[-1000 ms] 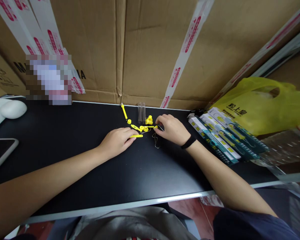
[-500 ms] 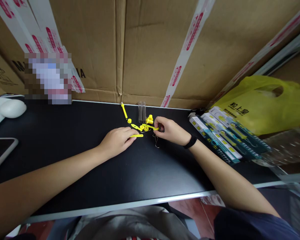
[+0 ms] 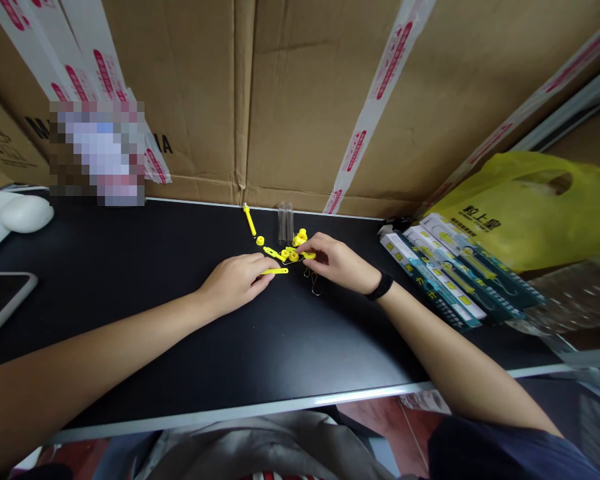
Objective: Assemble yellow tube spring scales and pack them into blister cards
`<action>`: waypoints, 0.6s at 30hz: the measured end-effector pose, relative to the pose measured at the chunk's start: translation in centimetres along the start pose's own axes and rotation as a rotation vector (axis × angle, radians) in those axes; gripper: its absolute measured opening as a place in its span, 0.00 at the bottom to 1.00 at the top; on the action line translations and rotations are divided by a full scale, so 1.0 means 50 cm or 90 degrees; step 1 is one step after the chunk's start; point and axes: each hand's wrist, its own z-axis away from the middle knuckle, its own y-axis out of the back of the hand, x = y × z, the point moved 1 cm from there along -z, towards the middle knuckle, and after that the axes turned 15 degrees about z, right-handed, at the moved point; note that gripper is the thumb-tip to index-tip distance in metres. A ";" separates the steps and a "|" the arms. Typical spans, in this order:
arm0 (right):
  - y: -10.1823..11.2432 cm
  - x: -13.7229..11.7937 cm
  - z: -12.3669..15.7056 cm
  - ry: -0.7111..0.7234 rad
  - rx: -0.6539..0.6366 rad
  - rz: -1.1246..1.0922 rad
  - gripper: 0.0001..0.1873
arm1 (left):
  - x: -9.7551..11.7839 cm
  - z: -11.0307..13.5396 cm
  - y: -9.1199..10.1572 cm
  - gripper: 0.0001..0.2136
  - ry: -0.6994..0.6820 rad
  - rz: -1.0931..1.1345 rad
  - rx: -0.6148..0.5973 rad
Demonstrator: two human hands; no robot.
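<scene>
My left hand (image 3: 237, 279) rests on the black table, its fingers closed on a flat yellow plastic strip (image 3: 279, 271) with a hole near its end. To its right, my right hand (image 3: 331, 260) bends over a small cluster of yellow parts, its fingers on a yellow plastic piece (image 3: 309, 255) partly hidden under them. Yellow rings (image 3: 289, 255) and a slotted yellow part (image 3: 271, 252) lie between the hands. A bent wire hook (image 3: 315, 285) sits just below my right fingers. Behind are a yellow knobbed part (image 3: 301, 237) and clear tubes (image 3: 285, 223).
A yellow rod (image 3: 249, 220) and a yellow cap (image 3: 260, 241) lie farther back. Printed boxes (image 3: 435, 273) and a yellow plastic bag (image 3: 525, 213) stand at the right. Taped cardboard (image 3: 295, 100) rises behind the table (image 3: 260, 360). A phone-like device (image 3: 3, 300) is at the left.
My right hand has shifted slightly left, its fingertips now reaching over the yellow pieces. My left hand stays with the strip. The view has moved very slightly.
</scene>
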 end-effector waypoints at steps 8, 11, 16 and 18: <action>0.006 0.013 -0.004 -0.146 0.024 -0.109 0.07 | 0.006 0.001 0.002 0.08 -0.014 0.004 -0.001; 0.002 0.031 -0.007 -0.198 -0.025 -0.218 0.09 | 0.005 0.001 0.000 0.09 -0.014 0.008 -0.014; 0.002 0.050 -0.010 -0.221 -0.099 -0.302 0.10 | 0.005 0.000 0.000 0.08 -0.021 0.014 -0.015; 0.008 0.052 -0.010 -0.218 -0.084 -0.309 0.09 | 0.005 0.000 0.000 0.08 -0.024 0.015 -0.016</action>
